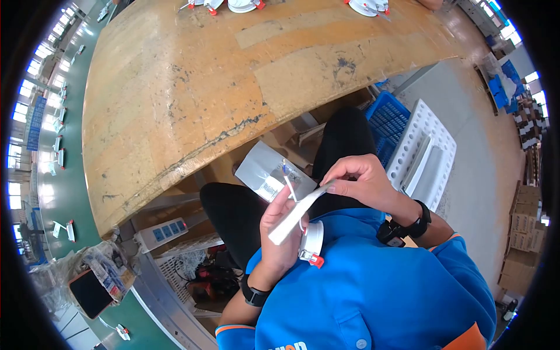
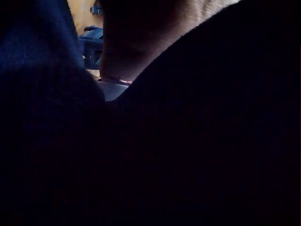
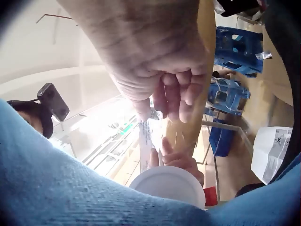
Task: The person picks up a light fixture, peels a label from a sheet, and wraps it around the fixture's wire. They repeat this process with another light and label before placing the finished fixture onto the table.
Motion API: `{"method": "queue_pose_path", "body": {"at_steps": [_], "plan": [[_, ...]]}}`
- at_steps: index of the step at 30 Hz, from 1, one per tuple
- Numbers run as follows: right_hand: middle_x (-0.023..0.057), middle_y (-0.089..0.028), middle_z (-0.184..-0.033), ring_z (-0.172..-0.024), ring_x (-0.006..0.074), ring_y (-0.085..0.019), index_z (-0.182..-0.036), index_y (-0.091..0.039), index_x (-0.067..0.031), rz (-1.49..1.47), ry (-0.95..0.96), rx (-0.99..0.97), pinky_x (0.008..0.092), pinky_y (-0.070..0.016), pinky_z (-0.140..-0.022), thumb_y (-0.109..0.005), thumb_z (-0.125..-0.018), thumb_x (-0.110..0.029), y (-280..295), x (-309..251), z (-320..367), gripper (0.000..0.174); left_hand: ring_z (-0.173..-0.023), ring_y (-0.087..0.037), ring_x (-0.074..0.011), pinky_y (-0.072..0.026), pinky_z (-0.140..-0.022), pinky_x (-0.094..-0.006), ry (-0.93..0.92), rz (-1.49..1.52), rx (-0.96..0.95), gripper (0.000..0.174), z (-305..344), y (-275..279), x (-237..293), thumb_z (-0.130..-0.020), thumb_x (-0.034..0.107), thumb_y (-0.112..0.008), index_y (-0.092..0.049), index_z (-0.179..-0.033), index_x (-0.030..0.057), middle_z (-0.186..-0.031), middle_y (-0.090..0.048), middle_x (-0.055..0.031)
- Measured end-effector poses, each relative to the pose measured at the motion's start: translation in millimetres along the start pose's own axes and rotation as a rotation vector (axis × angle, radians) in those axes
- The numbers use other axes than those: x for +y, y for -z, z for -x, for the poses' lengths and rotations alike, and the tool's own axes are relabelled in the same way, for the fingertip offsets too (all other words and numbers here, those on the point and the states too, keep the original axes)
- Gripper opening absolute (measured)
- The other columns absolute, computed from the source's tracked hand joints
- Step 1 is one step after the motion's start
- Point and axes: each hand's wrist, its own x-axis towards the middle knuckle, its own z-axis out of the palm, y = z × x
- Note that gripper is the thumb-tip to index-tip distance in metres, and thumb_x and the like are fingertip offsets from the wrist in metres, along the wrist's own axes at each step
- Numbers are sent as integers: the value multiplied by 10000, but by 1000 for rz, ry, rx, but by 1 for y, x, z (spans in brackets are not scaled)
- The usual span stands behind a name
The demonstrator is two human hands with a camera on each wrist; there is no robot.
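My left hand holds a round white downlight with a red clip at the lower part of the palm. Across that palm lies a long white strip, slanting up to the right. The thumb and fingers of my right hand pinch its upper end. Dark print runs along the strip in the right wrist view. A short white lead sticks up beside the left fingers. In the right wrist view the downlight's pale disc hides part of the left hand. The left wrist view is mostly dark.
A printed translucent bag lies over my lap. The worn wooden table curves ahead, with more downlights along its far side. To the right are a blue basket and a white perforated panel. A power strip sits lower left.
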Motion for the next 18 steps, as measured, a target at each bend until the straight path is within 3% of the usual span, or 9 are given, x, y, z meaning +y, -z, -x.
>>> {"method": "queue_pose_path", "body": {"at_steps": [1,5,8,12,15,18], "plan": [[41,-631,-694,-578,47,-543,-815,-666,-13,66,38,-6,180,-408,-496,-687,-752,-122,0,-3,0,128,-626,-499,-115,-428,-553,-232,18,-26,33,321,2,-3,2,-870,109,-532,-501,-1184,45,-785,-569,-79],[79,-632,-686,-546,83,-552,-839,-666,-2,284,171,42,199,-410,-471,-685,-747,-124,1,-11,1,154,-637,-506,-133,-424,-552,-251,-39,-117,123,233,-2,2,-1,-872,97,-528,-528,-1089,12,-756,-558,-89],[97,-633,-693,-564,109,-577,-849,-661,6,313,68,62,212,-423,-479,-674,-756,-137,8,-11,0,171,-598,-499,-143,-414,-529,-243,-51,-217,219,202,-3,-11,-3,-865,76,-534,-546,-1048,-10,-704,-553,-80],[121,-627,-704,-605,222,-606,-823,-659,4,422,46,-87,293,-469,-561,-682,-740,-218,26,-30,-7,239,-581,-487,-122,-400,-517,-230,-41,-252,208,145,-8,-11,-1,-854,98,-563,-566,-960,0,-721,-563,-62],[122,-629,-798,-695,284,-597,-868,-645,-14,757,64,321,327,-477,-644,-721,-678,-257,36,-44,-5,318,-561,-472,-97,-379,-498,-216,-51,-255,293,120,-12,-9,2,-838,129,-598,-567,-877,21,-723,-572,-44],[114,-617,-912,-836,287,-579,-929,-619,-34,698,403,194,337,-464,-735,-744,-629,-260,25,-48,-8,396,-557,-474,-100,-380,-500,-216,-54,-289,312,118,-15,-13,-2,-837,122,-598,-570,-878,15,-709,-570,-43]]}}
